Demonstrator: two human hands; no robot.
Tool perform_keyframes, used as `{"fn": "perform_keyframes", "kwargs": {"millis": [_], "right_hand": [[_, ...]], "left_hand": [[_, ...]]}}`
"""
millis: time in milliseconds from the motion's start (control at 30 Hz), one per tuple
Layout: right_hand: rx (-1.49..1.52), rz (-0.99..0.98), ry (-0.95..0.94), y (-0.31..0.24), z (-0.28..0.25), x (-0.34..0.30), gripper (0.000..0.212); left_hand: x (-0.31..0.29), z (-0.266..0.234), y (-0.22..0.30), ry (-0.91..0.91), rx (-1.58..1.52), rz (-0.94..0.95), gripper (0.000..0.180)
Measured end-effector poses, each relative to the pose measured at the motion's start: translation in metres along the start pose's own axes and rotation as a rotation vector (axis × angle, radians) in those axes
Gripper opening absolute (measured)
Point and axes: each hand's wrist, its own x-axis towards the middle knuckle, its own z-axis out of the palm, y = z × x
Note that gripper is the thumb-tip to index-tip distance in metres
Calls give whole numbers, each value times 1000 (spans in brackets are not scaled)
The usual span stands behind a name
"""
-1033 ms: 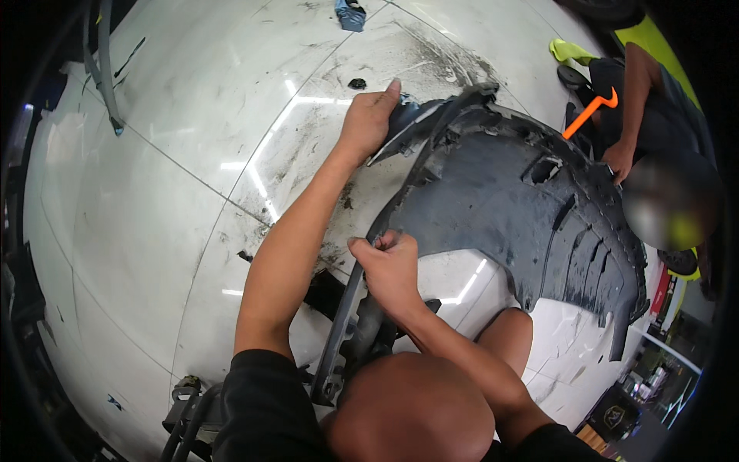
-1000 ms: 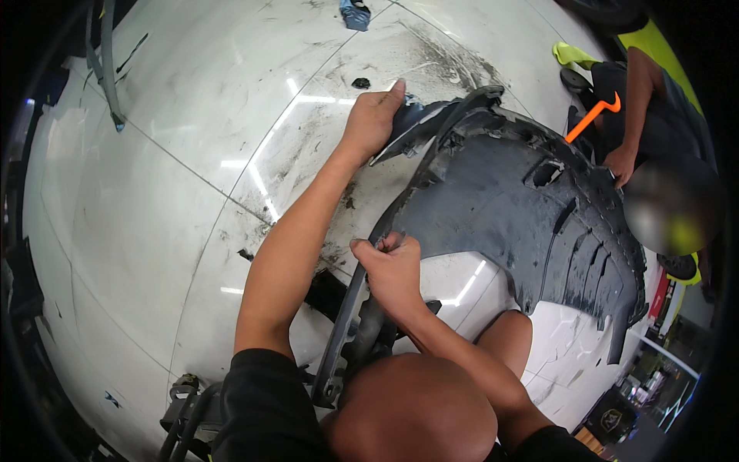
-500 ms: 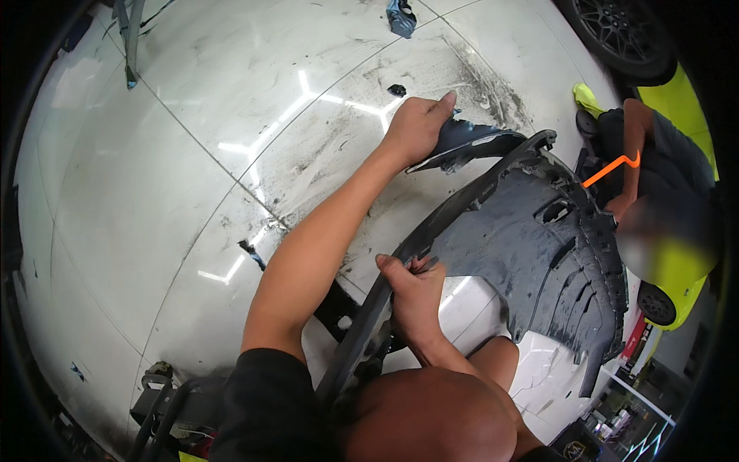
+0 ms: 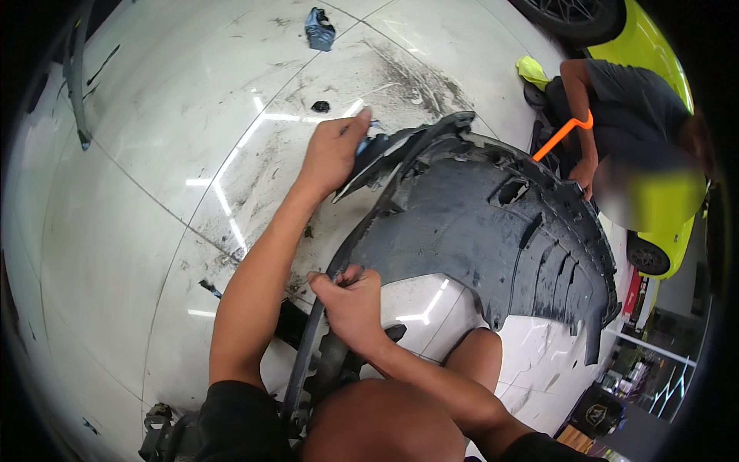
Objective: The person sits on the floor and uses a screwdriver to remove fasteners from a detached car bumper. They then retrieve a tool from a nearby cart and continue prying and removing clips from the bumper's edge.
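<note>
A large dark-grey moulded plastic car panel point(image 4: 446, 223), scuffed and with slots along its far edge, stands tilted in front of me. My left hand point(image 4: 332, 152), arm stretched out, is closed on a torn dark-blue and black bumper strip point(image 4: 377, 158) at the panel's upper left end. Closer to me, my right hand point(image 4: 350, 308) grips the panel's long black rim point(image 4: 306, 362), thumb over the edge. The fingers of that hand are partly hidden behind the rim. Both of my bent knees point(image 4: 385, 423) show below the panel.
At the right a crouching co-worker has a hand point(image 4: 585, 175) near the panel's far edge, beside an orange bar point(image 4: 560, 138). Yellow-green cars point(image 4: 647, 38) stand behind. Blue broken pieces point(image 4: 319, 31) and black scraps point(image 4: 320, 106) litter the dirty tiled floor point(image 4: 154, 254).
My view has shifted, so most things sit farther left in the picture. The bumper strip now lies closer against the panel's end. Both hands keep their grips.
</note>
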Motion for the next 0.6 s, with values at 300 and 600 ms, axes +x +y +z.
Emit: {"fn": "perform_keyframes", "kwargs": {"millis": [300, 600], "right_hand": [[16, 24, -8, -1, 0, -6, 34], [145, -129, -36, 20, 2, 7, 34]], "left_hand": [[-11, 1, 52, -369, -147, -41, 47], [5, 17, 15, -91, 170, 321, 29]]}}
